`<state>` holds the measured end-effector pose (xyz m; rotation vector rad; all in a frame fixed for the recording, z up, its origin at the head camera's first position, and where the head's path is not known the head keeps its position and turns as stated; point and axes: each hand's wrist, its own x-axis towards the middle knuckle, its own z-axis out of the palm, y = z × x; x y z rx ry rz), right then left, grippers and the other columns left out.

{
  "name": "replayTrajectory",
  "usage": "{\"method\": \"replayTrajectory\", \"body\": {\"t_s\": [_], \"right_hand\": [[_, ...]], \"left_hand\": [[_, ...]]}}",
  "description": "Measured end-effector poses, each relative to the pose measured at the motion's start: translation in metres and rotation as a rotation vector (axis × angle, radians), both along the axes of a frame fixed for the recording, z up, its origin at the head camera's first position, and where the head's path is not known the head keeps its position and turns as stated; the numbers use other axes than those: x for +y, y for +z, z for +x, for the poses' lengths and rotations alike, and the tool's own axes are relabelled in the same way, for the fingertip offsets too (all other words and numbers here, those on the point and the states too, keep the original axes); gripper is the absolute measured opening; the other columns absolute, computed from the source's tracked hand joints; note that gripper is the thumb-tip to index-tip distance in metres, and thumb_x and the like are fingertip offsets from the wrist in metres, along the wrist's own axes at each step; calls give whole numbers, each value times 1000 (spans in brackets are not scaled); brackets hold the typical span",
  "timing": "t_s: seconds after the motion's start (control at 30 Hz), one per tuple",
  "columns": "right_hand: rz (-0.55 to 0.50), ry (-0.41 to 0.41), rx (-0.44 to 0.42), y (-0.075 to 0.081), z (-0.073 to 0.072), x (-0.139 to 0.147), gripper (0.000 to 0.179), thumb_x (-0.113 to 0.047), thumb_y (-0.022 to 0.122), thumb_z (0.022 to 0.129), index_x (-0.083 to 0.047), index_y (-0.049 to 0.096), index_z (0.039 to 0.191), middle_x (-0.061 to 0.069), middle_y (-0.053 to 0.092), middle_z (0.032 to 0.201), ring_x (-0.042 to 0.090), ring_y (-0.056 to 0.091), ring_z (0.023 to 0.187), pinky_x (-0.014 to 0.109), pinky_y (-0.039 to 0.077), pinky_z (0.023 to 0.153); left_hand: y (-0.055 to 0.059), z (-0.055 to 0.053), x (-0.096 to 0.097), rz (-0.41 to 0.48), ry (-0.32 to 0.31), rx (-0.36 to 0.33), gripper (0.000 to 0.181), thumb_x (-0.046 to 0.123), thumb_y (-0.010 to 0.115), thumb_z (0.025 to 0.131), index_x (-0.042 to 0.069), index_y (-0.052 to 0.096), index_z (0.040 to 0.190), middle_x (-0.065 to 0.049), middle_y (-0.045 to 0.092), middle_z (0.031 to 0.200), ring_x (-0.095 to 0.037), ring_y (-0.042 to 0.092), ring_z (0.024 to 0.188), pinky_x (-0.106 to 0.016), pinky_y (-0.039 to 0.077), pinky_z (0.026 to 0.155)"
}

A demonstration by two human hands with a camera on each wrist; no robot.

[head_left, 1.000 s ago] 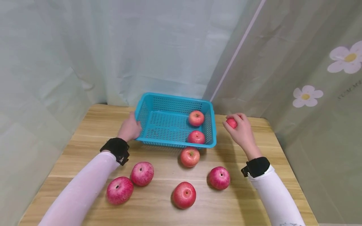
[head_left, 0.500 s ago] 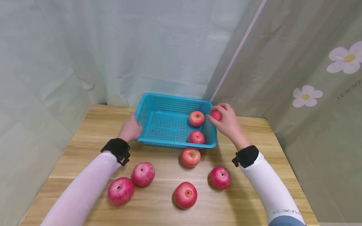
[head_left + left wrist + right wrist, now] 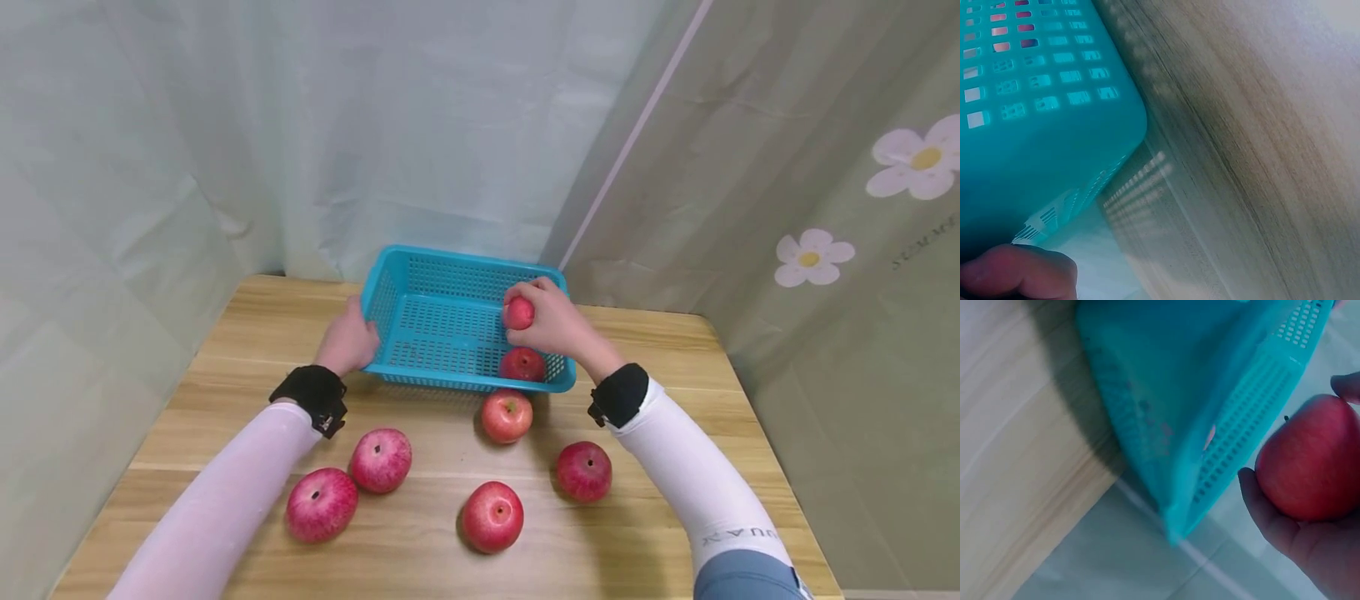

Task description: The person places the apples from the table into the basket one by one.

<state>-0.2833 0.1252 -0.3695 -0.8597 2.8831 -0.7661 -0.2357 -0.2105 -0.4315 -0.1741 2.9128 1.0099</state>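
Observation:
My right hand (image 3: 551, 321) holds a red apple (image 3: 520, 313) over the right part of a blue plastic basket (image 3: 465, 383). In the right wrist view, fingers and thumb grip this apple (image 3: 1313, 462) by its sides, above the basket rim. A second apple (image 3: 522, 364) lies inside at the front right corner; the one behind it is hidden by my right hand. My left hand (image 3: 348, 337) grips the basket's left rim. The left wrist view shows a curled finger (image 3: 1022, 272) against the blue wall (image 3: 1054, 144).
On the wooden table (image 3: 420, 550), an apple (image 3: 506, 417) sits just before the basket. Other apples stand nearer: one at right (image 3: 583, 472), one in the middle (image 3: 492, 517), and two touching or nearly so at left, including this apple (image 3: 322, 505). A curtain (image 3: 450, 125) hangs behind.
My right hand has carried its apple leftward, from the table right of the basket, across the rim to above the inside. My left hand has stayed at the basket's left rim.

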Motion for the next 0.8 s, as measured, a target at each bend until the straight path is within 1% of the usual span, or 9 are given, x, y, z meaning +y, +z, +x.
{"method": "replayTrajectory", "body": {"t_s": [0.13,0.27,0.43,0.5,0.6,0.63,0.8], "right_hand": [[42,50,-33,-2,-2,-12,49,-25,84,73,-24,60,116,4,48,119,19,47,102,31,56,67],[113,92,-22,-8,-4,-24,48,-33,83,77,-21,62,118,5,50,118,18,50,99,30,55,68],[262,144,13,-10,-7,-40,51,-42,80,81,-19,61,122,5,53,116,18,53,97,31,55,73],[328,153,31,-11,-8,-45,50,-46,77,82,-21,60,122,5,53,115,17,52,97,30,54,73],[387,162,41,-14,-10,-51,49,-49,75,83,-22,58,120,6,52,112,19,49,99,33,52,74],[404,166,48,-15,-10,-53,49,-49,74,83,-22,57,120,6,52,111,19,48,100,34,51,76],[451,182,75,-26,-14,-59,50,-54,71,85,-26,55,123,5,53,112,22,45,105,41,47,83]], "left_hand": [[-2,0,0,0,1,1,61,14,37,104,-11,7,151,-38,47,125,-42,55,93,-50,51,72],[-3,-1,0,1,6,-7,60,15,37,104,-10,8,151,-38,48,124,-41,56,92,-49,51,71],[-1,0,-1,-1,10,-11,60,15,37,104,-10,9,151,-37,50,122,-41,57,90,-48,51,69],[0,0,-1,-2,12,-10,60,15,37,104,-9,9,151,-37,50,122,-41,57,89,-48,51,69],[-1,-1,-1,-1,14,-12,61,16,37,104,-9,7,152,-37,50,122,-40,57,89,-47,51,69],[-1,-1,-1,0,16,-14,61,16,37,104,-9,7,152,-36,50,122,-40,57,88,-46,51,68],[-1,-1,0,-13,11,-13,61,16,37,104,-9,8,151,-36,51,119,-40,57,87,-45,50,66]]}}
